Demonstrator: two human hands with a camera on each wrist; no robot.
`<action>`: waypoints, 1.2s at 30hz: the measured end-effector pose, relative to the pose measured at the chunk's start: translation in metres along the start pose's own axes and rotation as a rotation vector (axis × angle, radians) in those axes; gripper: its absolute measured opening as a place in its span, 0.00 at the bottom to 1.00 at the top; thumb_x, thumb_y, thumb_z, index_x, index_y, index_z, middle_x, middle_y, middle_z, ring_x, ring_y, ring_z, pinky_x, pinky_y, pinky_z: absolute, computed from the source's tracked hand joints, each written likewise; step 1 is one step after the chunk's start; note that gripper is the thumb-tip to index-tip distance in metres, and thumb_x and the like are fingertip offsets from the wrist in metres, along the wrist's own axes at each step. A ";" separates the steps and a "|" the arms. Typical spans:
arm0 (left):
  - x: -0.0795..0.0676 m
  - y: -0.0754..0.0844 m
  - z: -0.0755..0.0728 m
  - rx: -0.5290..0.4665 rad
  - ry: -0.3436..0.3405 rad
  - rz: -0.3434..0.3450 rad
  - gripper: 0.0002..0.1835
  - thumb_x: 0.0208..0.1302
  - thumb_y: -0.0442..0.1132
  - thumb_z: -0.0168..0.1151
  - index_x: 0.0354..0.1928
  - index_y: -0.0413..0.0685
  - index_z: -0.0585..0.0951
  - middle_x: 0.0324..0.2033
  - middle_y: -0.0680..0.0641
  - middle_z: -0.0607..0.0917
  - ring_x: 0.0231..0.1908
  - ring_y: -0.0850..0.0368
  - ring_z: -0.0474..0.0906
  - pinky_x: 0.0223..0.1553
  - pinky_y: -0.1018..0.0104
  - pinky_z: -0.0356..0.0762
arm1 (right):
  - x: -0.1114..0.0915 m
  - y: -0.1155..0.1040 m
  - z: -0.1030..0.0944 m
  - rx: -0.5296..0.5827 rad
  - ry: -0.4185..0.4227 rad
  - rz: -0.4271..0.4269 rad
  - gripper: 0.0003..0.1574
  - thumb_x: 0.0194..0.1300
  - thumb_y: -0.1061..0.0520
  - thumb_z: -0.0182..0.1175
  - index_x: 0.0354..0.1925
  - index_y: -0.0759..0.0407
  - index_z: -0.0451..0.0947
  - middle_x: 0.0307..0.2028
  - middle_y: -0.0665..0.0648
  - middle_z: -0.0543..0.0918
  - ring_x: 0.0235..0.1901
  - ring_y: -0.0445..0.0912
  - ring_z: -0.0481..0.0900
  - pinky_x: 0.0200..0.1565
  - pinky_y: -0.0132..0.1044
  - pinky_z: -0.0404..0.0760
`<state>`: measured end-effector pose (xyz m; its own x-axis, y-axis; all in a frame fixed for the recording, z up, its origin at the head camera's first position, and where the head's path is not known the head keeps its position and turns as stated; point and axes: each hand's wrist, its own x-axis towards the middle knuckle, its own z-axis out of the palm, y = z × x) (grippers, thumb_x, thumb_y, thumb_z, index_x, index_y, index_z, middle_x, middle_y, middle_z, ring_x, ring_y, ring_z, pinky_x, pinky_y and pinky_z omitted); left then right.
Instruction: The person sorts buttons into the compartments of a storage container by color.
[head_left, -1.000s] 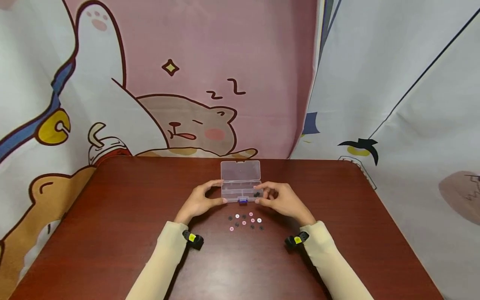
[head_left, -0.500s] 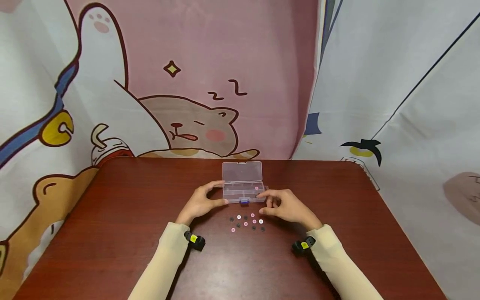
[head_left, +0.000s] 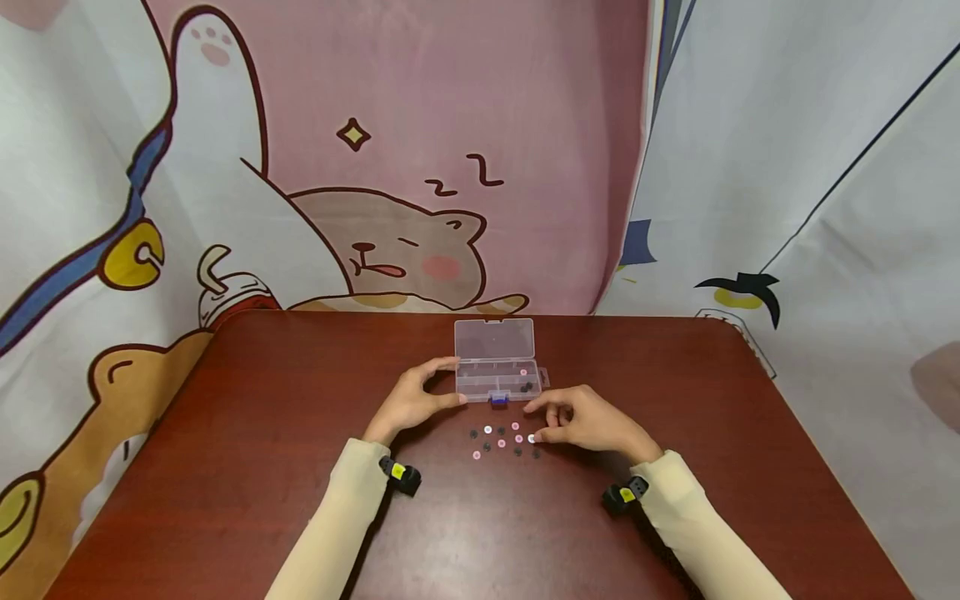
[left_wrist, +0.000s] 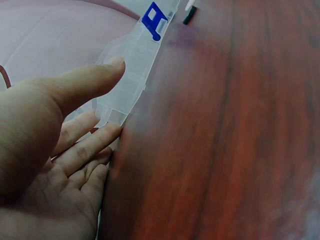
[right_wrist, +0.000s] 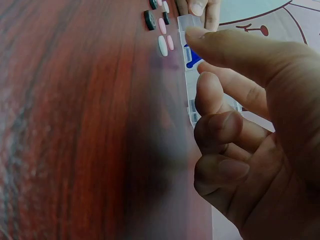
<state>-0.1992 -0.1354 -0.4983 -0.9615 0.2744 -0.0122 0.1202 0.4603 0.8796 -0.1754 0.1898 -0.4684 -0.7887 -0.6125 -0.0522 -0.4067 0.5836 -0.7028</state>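
A clear plastic compartment box [head_left: 495,340] lies with its lid raised at the back of the table, its blue latch [head_left: 498,402] facing forward. My left hand [head_left: 412,400] holds the box's left end, thumb at the front and fingers at the side and back. Inside, at the right, are a pink button [head_left: 523,372] in the rear row and black buttons [head_left: 527,387] in the front row. Over the loose buttons hovers my right hand [head_left: 588,419], thumb and forefinger apart. Its thumb tip is close to a white button [head_left: 532,438]; whether they touch I cannot tell.
Several pink, black and white buttons [head_left: 502,443] lie scattered on the brown table [head_left: 300,500] in front of the box. A printed cloth [head_left: 555,167] with cartoon animals hangs behind the table's far edge.
A pink button has come to lie in the box's rear right compartment. My right hand has drawn back from the box toward the loose buttons; the left hand keeps its hold.
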 end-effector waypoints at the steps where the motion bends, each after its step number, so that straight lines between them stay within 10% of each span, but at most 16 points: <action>1: 0.000 0.000 0.000 0.001 0.001 0.003 0.36 0.57 0.48 0.79 0.68 0.60 0.77 0.66 0.53 0.80 0.73 0.49 0.68 0.74 0.44 0.64 | 0.000 0.000 0.000 0.001 -0.009 -0.002 0.20 0.62 0.49 0.74 0.53 0.46 0.86 0.24 0.44 0.79 0.20 0.35 0.67 0.25 0.28 0.70; 36: 0.004 0.000 -0.002 0.014 -0.013 -0.013 0.36 0.58 0.49 0.78 0.69 0.62 0.76 0.66 0.54 0.80 0.73 0.52 0.67 0.75 0.48 0.63 | 0.004 0.007 0.009 0.021 0.000 0.017 0.06 0.60 0.55 0.75 0.34 0.41 0.90 0.21 0.44 0.80 0.18 0.34 0.70 0.24 0.28 0.71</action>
<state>-0.2039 -0.1356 -0.4973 -0.9598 0.2792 -0.0298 0.1112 0.4756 0.8726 -0.1768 0.1868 -0.4796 -0.7955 -0.6025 -0.0648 -0.3831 0.5828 -0.7167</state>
